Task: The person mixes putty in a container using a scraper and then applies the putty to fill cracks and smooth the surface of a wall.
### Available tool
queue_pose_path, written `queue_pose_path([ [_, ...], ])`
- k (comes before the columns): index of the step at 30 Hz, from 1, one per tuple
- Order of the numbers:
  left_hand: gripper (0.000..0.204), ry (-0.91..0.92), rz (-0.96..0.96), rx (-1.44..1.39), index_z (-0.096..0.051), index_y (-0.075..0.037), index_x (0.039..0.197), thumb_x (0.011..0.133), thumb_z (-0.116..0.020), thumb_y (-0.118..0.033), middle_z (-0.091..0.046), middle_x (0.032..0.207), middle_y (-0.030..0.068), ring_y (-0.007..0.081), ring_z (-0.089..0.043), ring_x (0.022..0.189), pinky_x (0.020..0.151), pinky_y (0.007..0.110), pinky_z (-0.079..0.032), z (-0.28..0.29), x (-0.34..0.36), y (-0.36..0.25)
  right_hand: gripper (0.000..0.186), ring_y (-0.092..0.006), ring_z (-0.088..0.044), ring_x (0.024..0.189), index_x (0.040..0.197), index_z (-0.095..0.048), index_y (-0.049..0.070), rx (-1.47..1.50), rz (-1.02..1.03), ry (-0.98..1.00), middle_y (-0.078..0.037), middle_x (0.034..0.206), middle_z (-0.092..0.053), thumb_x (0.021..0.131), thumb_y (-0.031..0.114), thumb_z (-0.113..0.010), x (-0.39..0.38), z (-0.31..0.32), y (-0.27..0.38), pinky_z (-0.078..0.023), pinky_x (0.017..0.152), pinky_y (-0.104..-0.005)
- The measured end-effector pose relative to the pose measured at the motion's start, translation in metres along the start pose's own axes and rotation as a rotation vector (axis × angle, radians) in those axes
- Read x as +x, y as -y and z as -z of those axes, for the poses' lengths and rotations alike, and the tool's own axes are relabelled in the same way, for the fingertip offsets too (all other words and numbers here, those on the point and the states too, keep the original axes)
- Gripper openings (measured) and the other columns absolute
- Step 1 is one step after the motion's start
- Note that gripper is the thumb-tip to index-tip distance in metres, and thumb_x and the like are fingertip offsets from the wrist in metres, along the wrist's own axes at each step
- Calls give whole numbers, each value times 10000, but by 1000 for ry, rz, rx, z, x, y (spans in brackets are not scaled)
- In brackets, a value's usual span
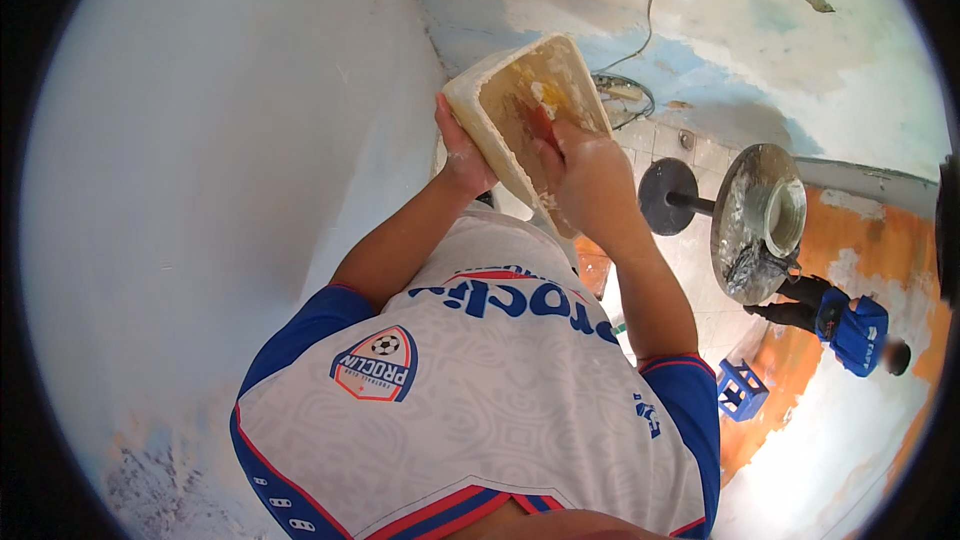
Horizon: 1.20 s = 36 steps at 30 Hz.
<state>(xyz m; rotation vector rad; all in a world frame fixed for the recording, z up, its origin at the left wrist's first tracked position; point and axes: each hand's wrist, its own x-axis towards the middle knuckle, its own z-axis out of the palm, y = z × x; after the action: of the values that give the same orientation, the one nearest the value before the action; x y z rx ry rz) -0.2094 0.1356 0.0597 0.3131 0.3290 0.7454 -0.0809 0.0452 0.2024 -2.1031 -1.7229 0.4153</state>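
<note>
My left hand [463, 152] grips the side of a cream, rectangular plastic tub [472, 98], which is tilted and held up in front of my chest. Whitish and yellow paste [546, 95] smears the tub's inside and crusts its rim. Reaching into the tub, my right hand [592, 178] is closed round a red scraper-like tool [541, 126]. Only a short red part of that tool shows, and the fingers hide the rest. Its exact kind cannot be made out.
A pale wall [220, 120] rises close on my left. To the right stands a round pedestal table [735, 230] bearing a whitish bucket [787, 217]. Beyond are a person in blue [855, 333] and a blue plastic stool [740, 389]. A coiled cable [640, 100] lies past the tub.
</note>
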Motion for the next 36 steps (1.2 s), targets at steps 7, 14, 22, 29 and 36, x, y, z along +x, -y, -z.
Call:
queue_pose_path([
  [7,1136,35,30,-50,-404,-125,1578,845,-258,-981,-512,1531,126,293,-516,1398,1159,458,-452,7,-1,2,250,-446,-690,770,1012,-688,-38,-148,-112,-26,-266,796,-695,971,209,-688,-9,-3,10,-532,691,-508],
  [14,1135,74,-3,-77,-424,-122,1563,842,-264,-983,-530,1510,136,294,-538,1376,1125,456,-488,10,-7,1,241,-449,-693,764,1007,-686,-42,253,-136,59,-269,791,-697,963,196,-681,0,10,19,-534,690,-508],
  [22,1159,23,8,45,-402,-145,1583,810,-302,-1002,-516,1521,128,301,-523,1390,1151,480,-461,18,-13,2,175,-460,-678,773,978,-691,-15,-99,-49,2,-260,799,-685,956,154,-652,-7,-8,16,-538,716,-543],
  [29,1117,-15,23,8,-431,-125,1560,853,-268,-975,-535,1507,129,292,-540,1371,1132,454,-480,25,-19,11,197,-456,-681,794,995,-709,-14,38,24,131,-270,808,-683,955,175,-670,-8,-9,9,-533,716,-529],
  [36,1137,117,-7,100,-428,-126,1563,840,-256,-987,-515,1526,128,293,-527,1385,1134,460,-477,21,-15,1,182,-449,-687,789,983,-710,-8,14,-62,102,-266,810,-688,950,168,-678,-11,-12,14,-535,710,-526],
])
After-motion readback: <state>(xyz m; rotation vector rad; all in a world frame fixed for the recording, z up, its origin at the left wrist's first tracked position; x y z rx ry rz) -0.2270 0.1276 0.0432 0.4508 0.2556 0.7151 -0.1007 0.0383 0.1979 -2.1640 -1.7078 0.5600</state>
